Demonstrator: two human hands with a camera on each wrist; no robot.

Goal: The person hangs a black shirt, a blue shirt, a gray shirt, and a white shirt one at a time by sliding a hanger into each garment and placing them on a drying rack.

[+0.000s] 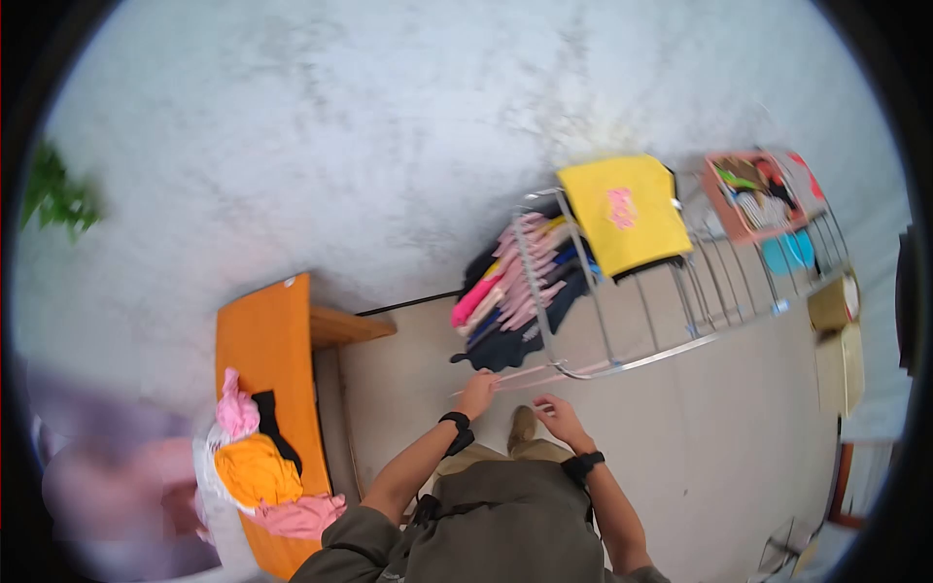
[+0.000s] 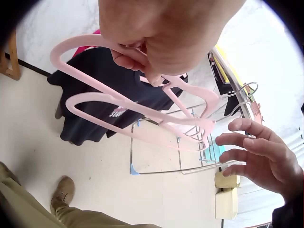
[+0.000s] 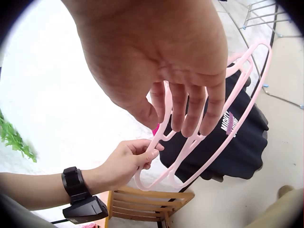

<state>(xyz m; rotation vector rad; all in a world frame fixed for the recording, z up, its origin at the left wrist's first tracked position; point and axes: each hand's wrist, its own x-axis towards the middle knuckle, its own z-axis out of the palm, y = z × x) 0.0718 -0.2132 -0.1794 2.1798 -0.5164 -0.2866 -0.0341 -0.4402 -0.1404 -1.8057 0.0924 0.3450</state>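
Note:
My left hand (image 1: 476,392) grips two pink plastic clothes hangers (image 2: 118,107) by one end, its fingers curled round the frames. Their metal hooks (image 2: 248,89) point toward the rack in the left wrist view. Beside them is my right hand (image 1: 561,420), with nothing held and its fingers loosely bent and spread. In the right wrist view these fingers (image 3: 192,109) overlap the hangers. Just beyond hangs a dark T-shirt (image 3: 237,142) with white lettering, at the near end of a row of garments on pink hangers (image 1: 530,272).
A metal drying rack (image 1: 632,364) carries a folded yellow garment (image 1: 622,209) and a pink basket (image 1: 724,204) of small items. At left, a wooden bench (image 1: 258,330) bears a pile with an orange garment (image 1: 258,471). Cream bins (image 1: 838,364) stand at far right.

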